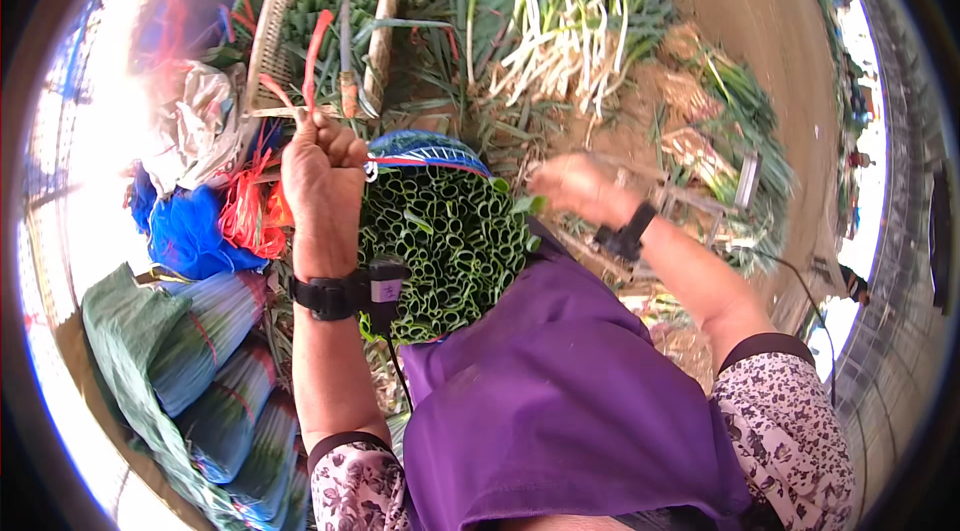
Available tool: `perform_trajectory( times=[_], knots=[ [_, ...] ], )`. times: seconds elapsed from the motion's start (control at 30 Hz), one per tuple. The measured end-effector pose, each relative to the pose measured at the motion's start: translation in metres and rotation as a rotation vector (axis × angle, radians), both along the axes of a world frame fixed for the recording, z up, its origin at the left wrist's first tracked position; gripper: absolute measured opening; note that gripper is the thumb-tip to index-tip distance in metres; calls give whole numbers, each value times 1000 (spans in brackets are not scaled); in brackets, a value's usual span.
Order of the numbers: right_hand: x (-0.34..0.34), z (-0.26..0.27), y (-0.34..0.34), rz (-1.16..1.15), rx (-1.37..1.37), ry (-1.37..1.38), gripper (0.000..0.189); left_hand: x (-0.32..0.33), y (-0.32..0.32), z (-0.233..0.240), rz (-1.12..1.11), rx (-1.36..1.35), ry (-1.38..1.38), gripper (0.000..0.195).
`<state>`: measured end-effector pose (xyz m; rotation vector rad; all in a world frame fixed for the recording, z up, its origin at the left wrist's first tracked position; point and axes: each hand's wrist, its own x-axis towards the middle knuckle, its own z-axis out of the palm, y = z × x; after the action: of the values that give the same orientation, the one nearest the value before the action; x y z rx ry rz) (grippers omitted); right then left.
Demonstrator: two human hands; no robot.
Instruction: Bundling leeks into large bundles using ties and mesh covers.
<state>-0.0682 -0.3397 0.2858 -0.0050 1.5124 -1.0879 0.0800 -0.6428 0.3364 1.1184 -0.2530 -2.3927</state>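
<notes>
A thick bundle of green onions [442, 253] faces me with its cut hollow green ends, against my purple apron [555, 396]. Blue mesh netting [427, 144] wraps its far side, with a red band along the rim. My left hand [326, 156] is closed at the bundle's left edge and pinches a red plastic strip [315, 58], whose ends stick up past the fingers. My right hand [581, 186], blurred, hovers off the bundle's right side; its fingers look loosely extended and I see nothing held in them.
Ahead on the left, a woven plastic basket [259, 73] holds cut green tops and a knife [346, 73]. Loose green onions [577, 28] lie beyond. Blue netting [195, 231] and red plastic strips [251, 212] are heaped at left, above wrapped bundles [225, 388]. A low wooden frame [690, 201] stands at right.
</notes>
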Motion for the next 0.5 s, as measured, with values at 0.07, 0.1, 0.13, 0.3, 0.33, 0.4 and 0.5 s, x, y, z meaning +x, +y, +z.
perform_trajectory(
  times=[0.07, 0.1, 0.13, 0.3, 0.33, 0.4, 0.5],
  knots=[
    [51, -107, 113, 66, -42, 83, 16, -21, 5, 7, -43, 35, 26, 27],
    [83, -181, 134, 337, -285, 812, 25, -36, 7, 13, -85, 40, 34, 27],
    [103, -206, 142, 486, -184, 1320, 29, -38, 4, 11, -87, 36, 45, 26],
    [130, -115, 65, -274, 32, 301, 30, -13, -3, -12, -50, 132, 69, 25],
    [134, -138, 85, -260, 13, 417, 30, -23, 4, -5, -56, 148, 81, 24],
    [130, -140, 73, -429, -41, 381, 29, -32, 4, -1, -76, 138, 92, 24],
    [117, -74, 51, -320, -67, 310, 25, -23, 7, 5, -76, 129, 86, 25]
  ],
)
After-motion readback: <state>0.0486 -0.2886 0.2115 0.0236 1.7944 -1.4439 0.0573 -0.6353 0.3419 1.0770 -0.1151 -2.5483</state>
